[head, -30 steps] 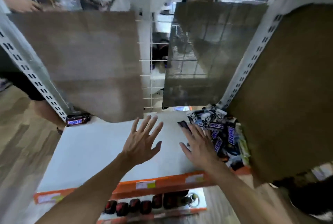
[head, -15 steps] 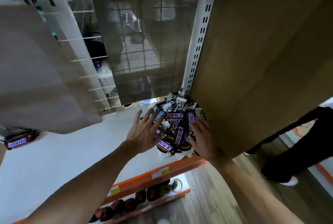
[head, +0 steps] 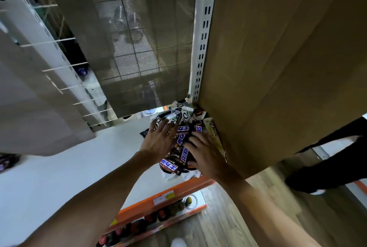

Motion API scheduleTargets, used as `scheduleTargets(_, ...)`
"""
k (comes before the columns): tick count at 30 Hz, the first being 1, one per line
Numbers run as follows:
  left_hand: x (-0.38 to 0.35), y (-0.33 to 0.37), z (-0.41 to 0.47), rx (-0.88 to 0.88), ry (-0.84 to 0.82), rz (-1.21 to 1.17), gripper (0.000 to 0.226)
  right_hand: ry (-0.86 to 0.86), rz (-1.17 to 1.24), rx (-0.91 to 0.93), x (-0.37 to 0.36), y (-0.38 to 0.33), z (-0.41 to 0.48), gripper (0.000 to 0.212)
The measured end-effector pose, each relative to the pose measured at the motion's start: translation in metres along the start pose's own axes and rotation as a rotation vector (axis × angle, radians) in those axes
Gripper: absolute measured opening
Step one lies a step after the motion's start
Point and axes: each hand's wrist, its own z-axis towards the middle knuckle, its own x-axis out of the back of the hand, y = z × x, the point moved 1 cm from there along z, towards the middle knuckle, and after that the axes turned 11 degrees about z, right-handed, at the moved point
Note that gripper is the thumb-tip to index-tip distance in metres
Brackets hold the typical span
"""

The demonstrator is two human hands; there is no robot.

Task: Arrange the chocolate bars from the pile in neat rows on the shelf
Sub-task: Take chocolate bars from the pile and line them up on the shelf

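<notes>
Snickers bars (head: 184, 154) beside Dove wrappers (head: 214, 134)

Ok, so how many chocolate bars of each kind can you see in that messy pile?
Brown Snickers bars with blue lettering: at least 5 showing
Pale Dove-lettered wrappers: about 4 showing
Total: about 9 that can be told apart. More may lie hidden under the left hand and the right hand.
</notes>
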Motion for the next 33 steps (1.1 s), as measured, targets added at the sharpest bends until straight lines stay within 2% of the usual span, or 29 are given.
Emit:
scheduleTargets(4, 0.002, 0.002, 0.008, 0.02, -0.025, -0.006, 0.065, -0.04, -0.009, -0.01, -0.002, 0.004, 0.003, 0.058)
scheduleTargets(10, 0.009, 0.004, 0.009, 0.058, 0.034, -0.029, 0.049, -0.017, -0.029, 0.008, -0.003, 0.006, 0.006, 0.046)
scheduleTargets(15, 0.016, -0.001, 0.007, 0.068, 0.037, -0.039, 0.048, -0.014, -0.032, 0.04, 0.006, 0.005, 0.009, 0.046)
scheduleTargets(19, 0.025, -0.012, 0.0, 0.1, 0.049, -0.049, 0.047, -0.065, -0.01, 0.059, 0.012, 0.008, 0.011, 0.057)
scheduleTargets(23, 0.03, -0.025, -0.015, 0.141, 0.044, -0.068, 0.058, -0.108, 0.09, 0.006, 0.018, 0.007, 0.013, 0.056)
scheduleTargets(27, 0.028, -0.036, -0.036, 0.188, 0.042, -0.068, 0.04, -0.049, 0.24, -0.057, 0.024, -0.002, 0.011, 0.052)
scheduleTargets(33, 0.019, -0.048, -0.08, 0.249, 0.006, -0.087, 0.036, 0.005, 0.371, -0.108, 0.033, -0.027, 0.018, 0.047)
